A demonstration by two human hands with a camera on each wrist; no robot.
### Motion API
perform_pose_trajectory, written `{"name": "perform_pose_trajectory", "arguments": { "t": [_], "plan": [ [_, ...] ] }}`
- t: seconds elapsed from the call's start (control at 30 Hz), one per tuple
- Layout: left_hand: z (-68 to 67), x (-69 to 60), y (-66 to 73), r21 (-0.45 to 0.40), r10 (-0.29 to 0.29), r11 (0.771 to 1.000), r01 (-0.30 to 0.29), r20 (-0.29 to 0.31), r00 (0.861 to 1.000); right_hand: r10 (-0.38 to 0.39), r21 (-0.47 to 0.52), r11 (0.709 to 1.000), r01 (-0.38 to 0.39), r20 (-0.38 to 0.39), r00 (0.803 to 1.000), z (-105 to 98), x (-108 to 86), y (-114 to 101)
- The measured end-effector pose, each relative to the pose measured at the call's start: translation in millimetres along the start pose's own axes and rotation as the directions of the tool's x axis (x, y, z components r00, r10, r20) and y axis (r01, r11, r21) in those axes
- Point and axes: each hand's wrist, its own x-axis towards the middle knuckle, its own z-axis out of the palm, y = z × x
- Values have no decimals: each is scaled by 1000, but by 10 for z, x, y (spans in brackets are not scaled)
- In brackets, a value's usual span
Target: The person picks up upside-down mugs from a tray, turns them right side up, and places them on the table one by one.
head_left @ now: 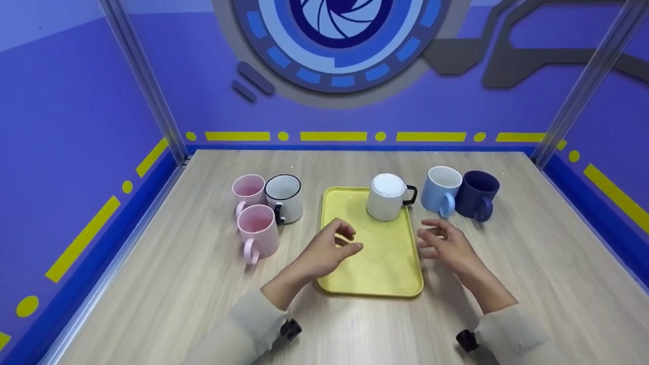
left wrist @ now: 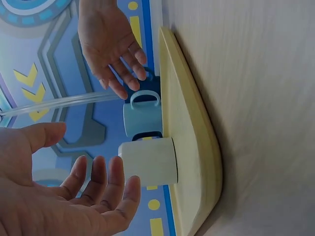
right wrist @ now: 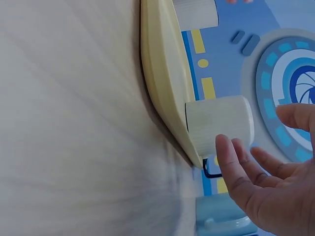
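On the yellow tray (head_left: 375, 263) a white mug (head_left: 385, 200) stands upside down near the far right corner, its black handle pointing right. My left hand (head_left: 327, 249) hovers over the tray's left side, fingers loosely bent, holding nothing. Just off the tray's right edge is my right hand (head_left: 446, 246), also holding nothing, its fingers relaxed. A light blue mug (head_left: 440, 190) and a dark navy mug (head_left: 476, 195) stand upright behind the right hand. In the right wrist view the white mug (right wrist: 219, 123) appears beyond the fingertips, apparently apart from them.
Left of the tray stand two pink mugs, one behind (head_left: 248, 188) and one in front (head_left: 259, 233). Beside them is a white ribbed mug (head_left: 286, 200) with a black rim and handle. Blue walls (head_left: 329, 119) enclose the wooden table (head_left: 167, 284) at back and sides.
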Motion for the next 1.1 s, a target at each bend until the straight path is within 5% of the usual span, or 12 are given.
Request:
{"name": "perform_pose_trajectory", "arguments": {
  "t": [0.33, 0.73, 1.1],
  "plan": [
    [126, 604, -15, 66, -69, 996, 68, 6, 998, 20, 59, 998, -20, -1, 1000, 68, 353, 0],
    [287, 1033, 42, 108, -102, 988, 108, -66, 993, 46, 95, 994, -48, 21, 999, 46, 600, 19],
    [363, 1391, -46, 73, -128, 988, 138, -128, 983, 11, 158, 987, -28, 109, 994, 81, 756, 108]
  ]
}}
